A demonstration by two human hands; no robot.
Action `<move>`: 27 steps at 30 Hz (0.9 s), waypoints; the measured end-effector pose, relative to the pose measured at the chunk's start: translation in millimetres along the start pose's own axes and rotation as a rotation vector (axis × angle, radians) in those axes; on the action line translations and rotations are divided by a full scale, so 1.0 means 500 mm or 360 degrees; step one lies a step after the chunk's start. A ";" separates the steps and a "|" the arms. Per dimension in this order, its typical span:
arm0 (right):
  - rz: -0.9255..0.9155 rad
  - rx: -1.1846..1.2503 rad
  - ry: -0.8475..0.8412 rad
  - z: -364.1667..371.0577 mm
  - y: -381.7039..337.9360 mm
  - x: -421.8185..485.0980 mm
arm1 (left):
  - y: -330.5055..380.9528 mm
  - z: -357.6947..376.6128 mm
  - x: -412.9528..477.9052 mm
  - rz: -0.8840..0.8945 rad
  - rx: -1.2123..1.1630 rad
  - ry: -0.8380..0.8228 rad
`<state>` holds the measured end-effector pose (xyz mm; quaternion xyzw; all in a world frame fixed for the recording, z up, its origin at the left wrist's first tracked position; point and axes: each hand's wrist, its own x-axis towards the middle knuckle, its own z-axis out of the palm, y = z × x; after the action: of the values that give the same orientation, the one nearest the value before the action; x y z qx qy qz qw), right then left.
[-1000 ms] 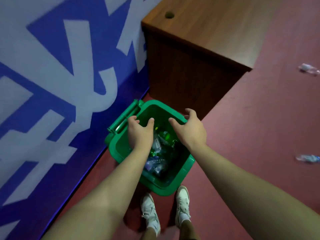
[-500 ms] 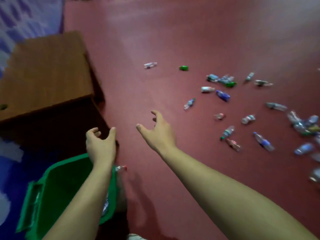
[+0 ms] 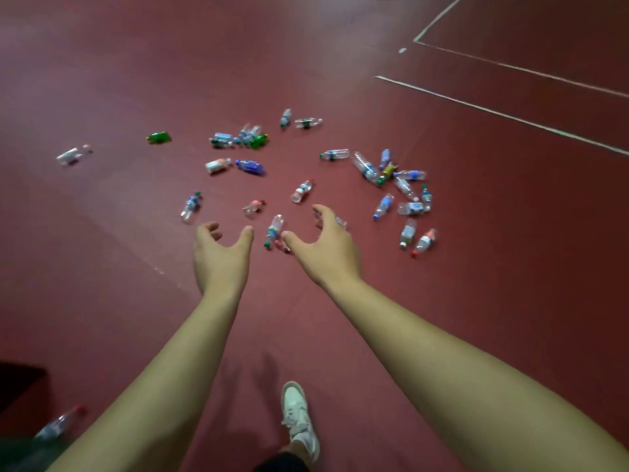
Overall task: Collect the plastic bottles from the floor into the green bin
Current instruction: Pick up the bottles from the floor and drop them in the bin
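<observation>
Both of the person's hands are reaching forward empty over the red floor (image 3: 119, 80): the left hand (image 3: 221, 257) is curling its fingers loosely with the thumb spread wide, and the right hand (image 3: 323, 250) is cupping open in the same way, neither touching anything. The plastic bottles (image 3: 299, 172) are lying scattered ahead in loose clusters, the nearest one (image 3: 274, 230) showing between the two thumbs, though it is probably well below them. The step in hand looks like the walk out for a fresh pickup; the next move calls for stooping and closing on the nearest bottles. The green bin is not clearly in view; a blurred shape at the lower left corner may be its edge. One white shoe (image 3: 299, 417) is stepping forward. Open floor is lying all round the scatter, with white lines (image 3: 510, 114) well off to the right.
</observation>
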<state>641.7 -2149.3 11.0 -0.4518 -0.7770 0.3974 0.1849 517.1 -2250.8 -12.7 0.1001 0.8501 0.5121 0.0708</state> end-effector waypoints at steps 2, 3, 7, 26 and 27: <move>0.0067 0.0004 0.0065 -0.075 0.064 0.055 | 0.053 0.118 -0.017 0.0064 -0.0002 -0.0100; 0.0097 0.0004 0.0100 -0.109 0.095 0.084 | 0.077 0.177 -0.024 0.0091 -0.0014 -0.0162; 0.0259 -0.0041 0.0252 -0.237 0.216 0.205 | 0.165 0.414 -0.044 0.0149 -0.0041 -0.0385; 0.0082 -0.0301 -0.0084 -0.729 0.582 0.873 | 0.502 1.193 -0.057 -0.0134 -0.0110 -0.0222; 0.0027 -0.0309 -0.0145 -0.738 0.588 0.913 | 0.515 1.216 -0.049 -0.0181 -0.0103 -0.0168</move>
<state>804.6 -1514.4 -25.0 -0.4555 -0.8157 0.3418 0.1012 701.5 -1618.8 -67.7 0.0762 0.8325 0.5285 0.1476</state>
